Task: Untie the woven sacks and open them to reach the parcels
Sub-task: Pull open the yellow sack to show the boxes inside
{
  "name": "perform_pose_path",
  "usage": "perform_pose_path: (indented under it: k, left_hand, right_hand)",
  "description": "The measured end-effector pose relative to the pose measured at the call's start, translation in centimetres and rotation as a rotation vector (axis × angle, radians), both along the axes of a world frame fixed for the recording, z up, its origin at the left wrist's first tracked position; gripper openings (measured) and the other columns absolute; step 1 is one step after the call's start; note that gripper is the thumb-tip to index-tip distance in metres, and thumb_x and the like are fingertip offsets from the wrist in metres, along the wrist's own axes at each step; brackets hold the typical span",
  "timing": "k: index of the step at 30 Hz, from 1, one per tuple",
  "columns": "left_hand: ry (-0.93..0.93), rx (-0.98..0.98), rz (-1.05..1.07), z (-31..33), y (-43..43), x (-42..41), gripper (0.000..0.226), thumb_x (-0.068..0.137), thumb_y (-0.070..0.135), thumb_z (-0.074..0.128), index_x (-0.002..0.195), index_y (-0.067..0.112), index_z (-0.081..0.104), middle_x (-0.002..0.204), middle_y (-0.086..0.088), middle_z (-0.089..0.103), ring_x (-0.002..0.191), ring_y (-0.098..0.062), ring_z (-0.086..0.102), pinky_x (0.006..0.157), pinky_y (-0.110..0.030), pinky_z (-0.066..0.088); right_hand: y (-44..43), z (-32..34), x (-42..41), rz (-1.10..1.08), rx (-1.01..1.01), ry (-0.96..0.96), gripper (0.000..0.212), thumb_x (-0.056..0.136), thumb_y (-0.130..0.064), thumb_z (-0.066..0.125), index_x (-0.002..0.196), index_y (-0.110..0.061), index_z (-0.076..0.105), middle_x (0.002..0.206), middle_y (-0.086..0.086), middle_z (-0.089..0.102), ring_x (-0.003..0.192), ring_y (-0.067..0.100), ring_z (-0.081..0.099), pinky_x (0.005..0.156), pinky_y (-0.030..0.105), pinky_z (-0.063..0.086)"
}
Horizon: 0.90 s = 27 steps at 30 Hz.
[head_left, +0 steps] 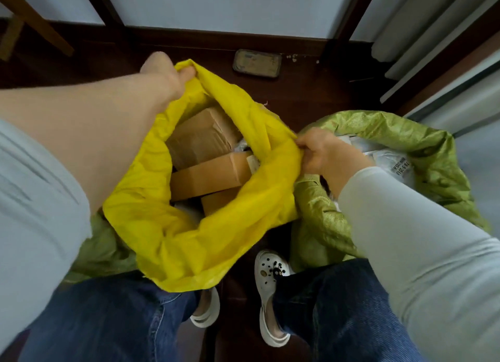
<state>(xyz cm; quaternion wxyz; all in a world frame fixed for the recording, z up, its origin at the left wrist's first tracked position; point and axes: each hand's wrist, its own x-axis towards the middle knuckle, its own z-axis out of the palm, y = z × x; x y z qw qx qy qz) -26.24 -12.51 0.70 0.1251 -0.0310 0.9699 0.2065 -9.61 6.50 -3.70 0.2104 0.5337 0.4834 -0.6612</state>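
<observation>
yellow sack (pixel 194 242) untied, mouth wide, boxes (pixel 208 172) showing | L hand (pixel 162 70) grip on far rim, R hand (pixel 327 156) grip pinching right rim | green sack (pixel 427 145) open too, imo nearly done

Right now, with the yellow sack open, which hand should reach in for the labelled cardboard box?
Probably the right hand: it grips the rim of the yellow sack beside the labelled cardboard box, while the left hand holds the far rim.
</observation>
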Motion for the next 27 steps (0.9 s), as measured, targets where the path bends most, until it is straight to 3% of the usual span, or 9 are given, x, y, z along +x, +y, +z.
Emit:
perform_pose_path:
  k: [3,9,12,14,16,18,21,24,27]
  left_hand:
    - [-0.003,0.025,0.011,-0.4,0.1,0.3,0.049,0.091,0.041,0.053,0.121,0.002,0.056,0.125,-0.018,0.057,0.115,-0.037,0.053,0.094,-0.041,0.043]
    - [-0.006,0.058,-0.027,-0.1,1.3,1.2,0.043,0.098,0.033,0.038,0.117,-0.002,0.055,0.125,-0.021,0.056,0.116,-0.039,0.051,0.094,-0.041,0.042]
    - [0.017,0.069,-0.086,0.5,1.1,1.3,0.042,0.098,0.036,0.040,0.115,0.003,0.059,0.123,-0.019,0.058,0.116,-0.039,0.051,0.100,-0.043,0.041]
    - [0.026,0.055,-0.163,0.7,1.2,1.7,0.042,0.096,0.039,0.042,0.123,0.011,0.056,0.129,-0.014,0.056,0.124,-0.034,0.047,0.109,-0.047,0.031]
    - [0.013,-0.001,-0.222,0.9,1.0,2.9,0.053,0.093,0.041,0.048,0.138,0.014,0.041,0.141,-0.009,0.046,0.133,-0.030,0.039,0.115,-0.047,0.020]
    - [0.018,-0.062,-0.239,1.1,0.5,4.6,0.070,0.090,0.041,0.053,0.146,0.011,0.022,0.150,-0.009,0.033,0.139,-0.028,0.029,0.116,-0.046,0.013]
    - [0.027,-0.137,-0.231,1.3,-0.5,7.6,0.086,0.086,0.050,0.055,0.148,0.009,0.012,0.157,-0.011,0.013,0.144,-0.026,0.014,0.117,-0.048,0.007]
    - [0.021,-0.183,-0.164,1.8,-1.1,10.7,0.109,0.074,0.063,0.061,0.148,0.007,0.004,0.158,-0.012,-0.001,0.146,-0.026,-0.003,0.115,-0.050,0.001]
    - [-0.019,-0.095,0.054,2.3,-1.9,13.6,0.117,0.068,0.062,0.069,0.148,0.007,0.004,0.156,-0.013,-0.001,0.144,-0.031,0.001,0.113,-0.048,0.014]
  right_hand:
    - [-0.5,0.1,-1.0,0.106,0.271,-0.048,0.039,0.094,-0.017,0.040,0.131,-0.005,0.043,0.123,0.009,0.052,0.117,0.030,0.049,0.100,0.040,0.041]
    - [-3.7,2.8,-0.3,0.812,1.226,0.050,0.059,0.090,-0.053,0.039,0.129,-0.008,0.044,0.132,0.016,0.042,0.121,0.035,0.041,0.096,0.044,0.037]
    - [-5.2,3.2,0.9,1.153,1.089,-0.091,0.070,0.082,-0.068,0.044,0.115,-0.007,0.055,0.120,0.012,0.052,0.111,0.032,0.052,0.077,0.038,0.042]
    - [-5.3,2.6,1.5,1.246,0.934,-0.132,0.045,0.086,-0.043,0.059,0.111,-0.007,0.056,0.117,0.012,0.057,0.108,0.032,0.056,0.074,0.037,0.043]
    - [-5.0,1.8,2.0,1.066,0.807,-0.086,0.029,0.089,-0.015,0.057,0.115,-0.002,0.052,0.116,0.015,0.056,0.108,0.034,0.056,0.079,0.037,0.047]
    - [-4.8,1.0,2.2,0.610,0.579,-0.014,0.028,0.089,-0.003,0.050,0.117,0.000,0.049,0.110,0.016,0.053,0.107,0.037,0.056,0.081,0.042,0.052]
    - [-4.2,1.3,1.9,0.068,0.226,0.041,0.012,0.090,0.004,0.041,0.097,-0.002,0.050,0.113,0.018,0.052,0.108,0.039,0.055,0.063,0.043,0.057]
    - [-4.0,2.7,1.9,-0.121,0.068,0.155,0.038,0.090,0.009,0.035,0.127,0.004,0.044,0.139,0.023,0.044,0.127,0.039,0.045,0.094,0.043,0.046]
    - [-4.6,3.9,2.9,-0.258,-0.032,0.223,0.048,0.092,0.009,0.030,0.140,0.004,0.031,0.148,0.021,0.033,0.135,0.034,0.037,0.106,0.041,0.036]
